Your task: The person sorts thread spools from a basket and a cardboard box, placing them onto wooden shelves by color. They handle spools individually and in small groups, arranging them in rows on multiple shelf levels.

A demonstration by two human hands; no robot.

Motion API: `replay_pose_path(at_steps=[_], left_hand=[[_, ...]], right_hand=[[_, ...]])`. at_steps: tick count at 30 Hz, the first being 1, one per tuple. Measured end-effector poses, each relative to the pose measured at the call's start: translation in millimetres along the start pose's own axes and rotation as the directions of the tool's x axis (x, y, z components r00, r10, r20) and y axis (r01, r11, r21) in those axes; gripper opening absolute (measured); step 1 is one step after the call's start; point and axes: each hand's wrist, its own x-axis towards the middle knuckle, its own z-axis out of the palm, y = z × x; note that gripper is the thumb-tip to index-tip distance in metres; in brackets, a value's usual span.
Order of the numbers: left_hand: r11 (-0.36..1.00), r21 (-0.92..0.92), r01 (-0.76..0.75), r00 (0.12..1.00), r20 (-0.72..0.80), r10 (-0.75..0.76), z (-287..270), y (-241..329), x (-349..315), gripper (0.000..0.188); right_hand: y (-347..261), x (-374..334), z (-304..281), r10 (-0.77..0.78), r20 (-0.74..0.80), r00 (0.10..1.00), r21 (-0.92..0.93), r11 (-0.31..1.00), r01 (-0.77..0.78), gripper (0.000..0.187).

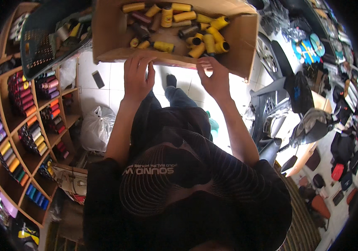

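Observation:
A brown cardboard box (244, 35) is at the top of the view, with yellow thread spools (167, 17) and a few brown and dark ones (140, 30) lying loose inside it. Its near rim is held at two spots. My left hand (137, 79) grips toward the left end, fingertips at the edge. Farther right, my right hand (215, 79) has its fingers bent over the same rim, with the thumb on the near side. No spool is seen in either hand. The box's underside is hidden.
A dark green basket (29, 52) with assorted spools adjoins the box's left side. Wooden shelves (16, 121) of coloured thread line the left. A white plastic bag (98, 127) and a phone-like dark slab (98, 79) lie on the floor. A black chair (281, 58) stands right.

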Motion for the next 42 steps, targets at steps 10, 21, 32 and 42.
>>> replay_pose_path(at_steps=[10, 21, 32, 42], left_hand=[[0.985, 0.002, -0.175, 0.797, 0.587, 0.141, 41.7, 4.8, 46.5, 0.040], [0.992, 0.111, 0.054, 0.561, 0.819, -0.122, 64.3, -55.7, 105.8, 0.040], [0.883, 0.454, 0.119, 0.037, 0.887, -0.460, 145.6, -139.5, 124.4, 0.048], [0.957, 0.287, -0.030, -0.106, 0.951, -0.289, 221.9, -93.8, 72.6, 0.053]], right_hand=[[72.6, -12.8, -17.9, 0.025, -0.097, 0.995, -0.596, 0.799, -0.078, 0.036], [100.4, 54.3, -23.6, 0.444, 0.268, 0.855, -0.619, 0.759, -0.200, 0.028], [229.8, 131.3, 15.4, 0.678, 0.568, 0.467, -0.616, 0.726, -0.305, 0.035], [228.7, 110.6, 64.4, 0.755, 0.646, 0.111, -0.692, 0.641, -0.334, 0.048]])
